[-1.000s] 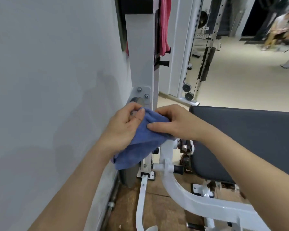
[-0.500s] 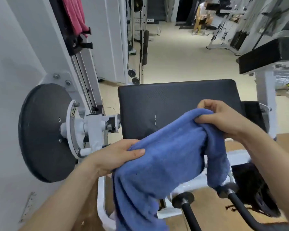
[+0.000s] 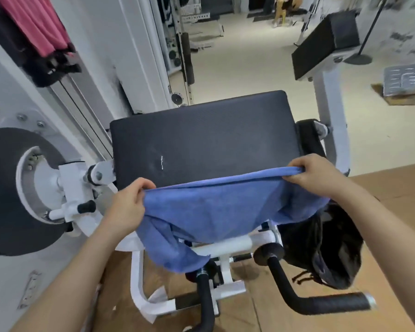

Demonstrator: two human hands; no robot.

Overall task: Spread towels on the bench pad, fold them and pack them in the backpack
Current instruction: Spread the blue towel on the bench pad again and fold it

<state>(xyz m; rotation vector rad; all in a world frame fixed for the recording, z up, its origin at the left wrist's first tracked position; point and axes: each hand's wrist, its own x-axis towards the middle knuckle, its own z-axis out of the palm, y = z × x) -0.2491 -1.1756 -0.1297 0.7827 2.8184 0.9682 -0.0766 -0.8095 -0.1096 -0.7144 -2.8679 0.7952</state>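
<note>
A blue towel (image 3: 216, 212) is stretched between my two hands over the near edge of the black bench pad (image 3: 201, 140). My left hand (image 3: 127, 204) grips its left corner and my right hand (image 3: 314, 176) grips its right corner. The towel's lower part hangs down over the white machine frame (image 3: 225, 248). A black backpack (image 3: 326, 248) sits on the floor to the right, under my right forearm. A pink towel (image 3: 34, 22) hangs at the upper left on the machine.
A black weight disc (image 3: 7, 188) on the white machine stands at the left. Black padded handles (image 3: 309, 300) jut out below the pad. Another black pad on a white post (image 3: 326, 44) stands at the upper right. A person sits far back.
The view swung from the wall to the bench pad. My hands have moved apart and pulled the bunched blue towel open into a wide band over the pad's near edge.
</note>
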